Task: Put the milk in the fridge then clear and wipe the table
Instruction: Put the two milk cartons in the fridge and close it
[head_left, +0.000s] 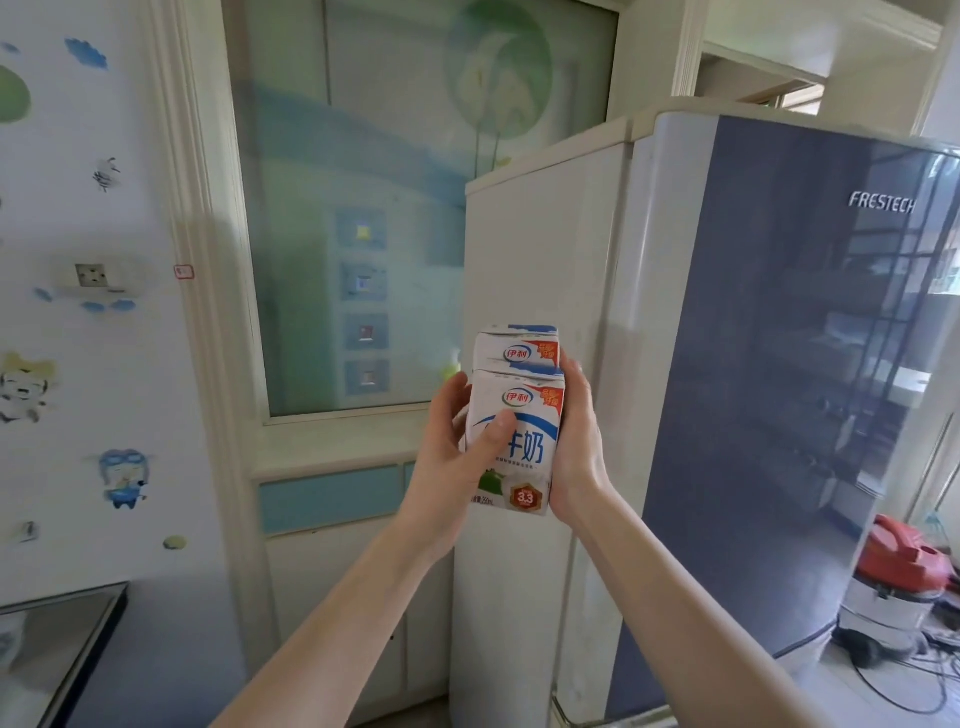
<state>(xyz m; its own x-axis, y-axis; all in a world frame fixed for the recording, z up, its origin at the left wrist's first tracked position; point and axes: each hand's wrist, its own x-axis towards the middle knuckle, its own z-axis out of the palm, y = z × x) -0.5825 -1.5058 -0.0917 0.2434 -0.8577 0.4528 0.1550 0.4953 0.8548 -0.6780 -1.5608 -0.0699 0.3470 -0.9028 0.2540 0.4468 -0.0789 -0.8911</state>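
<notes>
Head view, centre of frame: gripping two milk cartons (537, 415) front to back between left hand (447, 467) and right hand (579, 447), beside closed fridge (779, 364) at right.

Two bare arms in view. Left forearm (337, 623) at 7 o'clock, right forearm (675, 613) at 5 o'clock, both uncovered up to frame edge. Left hand (447, 457) and right hand (579, 457) bare, slender. Left thumbnail (501, 420) short, plain.
</notes>
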